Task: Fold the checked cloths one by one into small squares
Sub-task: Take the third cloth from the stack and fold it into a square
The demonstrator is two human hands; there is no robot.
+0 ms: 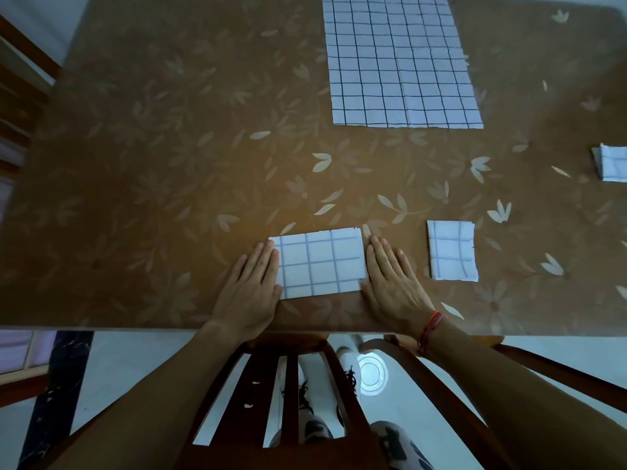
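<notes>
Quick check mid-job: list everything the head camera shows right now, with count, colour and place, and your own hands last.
Partly folded cloth: one, white with dark checks, a rectangle at the near table edge between the hands.
Folded squares: two, same check; one right of the hands, one cut off at the right edge.
Unfolded cloth: one, same check, flat at the far side.
Table: one, brown with pale leaf pattern.
Chair: one, dark wood, below the near edge.
Left hand: flat, on the rectangle's left edge.
Right hand: flat, at its right edge; red thread on the wrist.
</notes>
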